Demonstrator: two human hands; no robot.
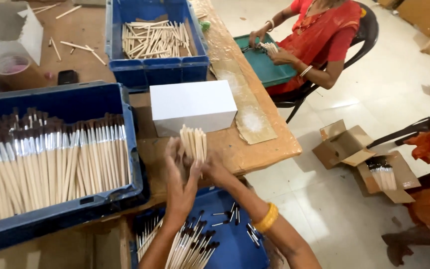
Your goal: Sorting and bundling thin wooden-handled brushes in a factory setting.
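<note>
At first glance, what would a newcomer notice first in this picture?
Probably the bundle of wooden sticks standing upright at centre, in the grip of the left hand and right hand, just before a white box. On the left, a blue crate is packed with rows of paintbrushes. At top right, a person in red sits over a green tray.

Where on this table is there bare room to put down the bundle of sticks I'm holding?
Both hands hold the bundle of sticks. Bare tabletop lies right of the white box, toward the table's edge, and a strip in front of the box. The left is crowded by the blue crate of brushes; behind stands the blue crate of sticks.
</note>
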